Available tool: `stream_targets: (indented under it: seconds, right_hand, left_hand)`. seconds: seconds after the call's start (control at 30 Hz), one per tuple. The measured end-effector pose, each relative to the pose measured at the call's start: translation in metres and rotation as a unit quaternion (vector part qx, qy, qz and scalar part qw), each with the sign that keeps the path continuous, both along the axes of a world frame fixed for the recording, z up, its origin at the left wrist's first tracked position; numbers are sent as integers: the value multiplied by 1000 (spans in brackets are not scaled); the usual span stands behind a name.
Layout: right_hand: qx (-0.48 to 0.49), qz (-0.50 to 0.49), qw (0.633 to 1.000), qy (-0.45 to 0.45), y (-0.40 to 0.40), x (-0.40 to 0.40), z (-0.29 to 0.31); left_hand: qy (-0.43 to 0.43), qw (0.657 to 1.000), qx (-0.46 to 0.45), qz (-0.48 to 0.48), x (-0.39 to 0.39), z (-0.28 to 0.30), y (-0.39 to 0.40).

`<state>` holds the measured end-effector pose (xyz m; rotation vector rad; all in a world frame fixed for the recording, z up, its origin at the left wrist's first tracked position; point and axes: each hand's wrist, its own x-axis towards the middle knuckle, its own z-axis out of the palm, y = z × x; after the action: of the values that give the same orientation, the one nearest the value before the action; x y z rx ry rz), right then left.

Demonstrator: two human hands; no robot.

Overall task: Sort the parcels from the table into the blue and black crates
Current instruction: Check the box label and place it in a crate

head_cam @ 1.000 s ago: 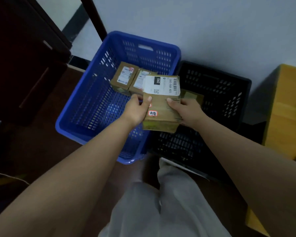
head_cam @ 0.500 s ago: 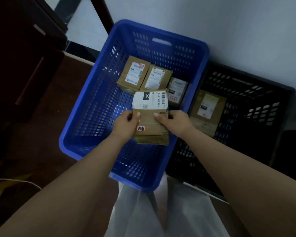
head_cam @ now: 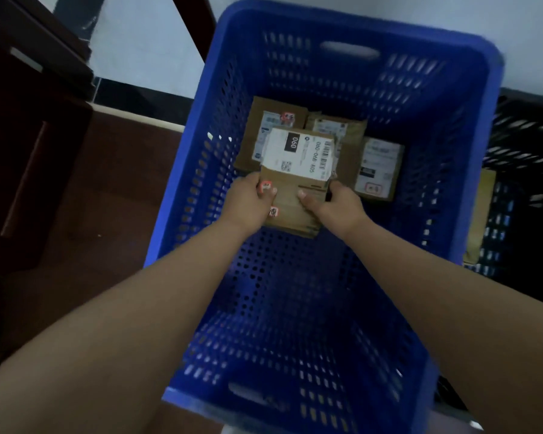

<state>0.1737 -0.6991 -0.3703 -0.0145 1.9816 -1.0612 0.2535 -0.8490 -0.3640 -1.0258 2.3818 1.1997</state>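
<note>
- Both hands are inside the blue crate [head_cam: 470, 151], holding one brown parcel [head_cam: 295, 195] by its sides.
- Left hand [head_cam: 248, 202] has its grip curled on the left edge; right hand [head_cam: 336, 205] clasps the right edge.
- Three labelled parcels [head_cam: 380, 167] lie in the crate behind it.
- The black crate [head_cam: 527, 145] stands just beside, on the right.

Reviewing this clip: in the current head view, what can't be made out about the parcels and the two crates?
- Black crate: cut off by the right edge; its contents hidden behind the blue crate wall.
- Whether the held parcel, gripped by left hand and right hand, touches the parcels beneath.
- Two far parcels: partly covered by it.
- Small label print: blurred.
- Table: out of frame.
</note>
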Motion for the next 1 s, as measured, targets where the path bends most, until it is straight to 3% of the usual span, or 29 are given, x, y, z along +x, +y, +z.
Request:
stream_targets:
  seconds: [0.3, 0.6, 0.83, 1.0]
  right_hand:
    - [-22, -31, 998, 51, -83, -56, -49]
    - [-14, -7, 992, 128, -106, -70, -75]
    - [32, 80, 986, 143, -98, -77, -66]
    - [101, 161, 953, 237, -68, -81, -40]
  left_hand:
    - [25, 992, -119, -37, -65, -38, -67]
    - [15, 978, -189, -91, -78, -70, -86]
    - [-14, 967, -227, -117, -73, -62, -84]
    - [29, 947, -255, -191, -65, -34, -69]
